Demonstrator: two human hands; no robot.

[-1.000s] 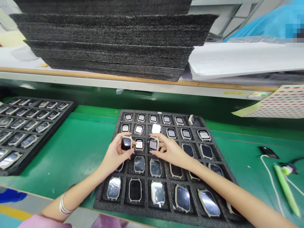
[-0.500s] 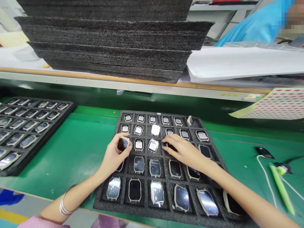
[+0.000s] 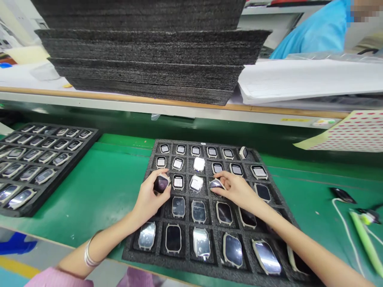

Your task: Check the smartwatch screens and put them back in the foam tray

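A black foam tray with square pockets lies on the green bench, filled with rows of strapless smartwatches. Several watches at the far side show white lit screens; those nearer are dark. My left hand pinches a dark-screened smartwatch by its sides at the tray's left edge, third row. Over the same row, farther right, my right hand grips another smartwatch between thumb and fingers, tilted in its pocket. Between the hands are two lit watches, one a white-screened smartwatch. My right forearm hides some pockets.
A second foam tray of watches is at the left. Stacked black foam sheets and white papers stand on the shelf. A white cable and a green stick-like object lie right. Behind is a person's blue sleeve.
My right hand has closed on a watch and tilted it up. My left hand still holds its watch. The whole view has shifted slightly, so things appear farther right.
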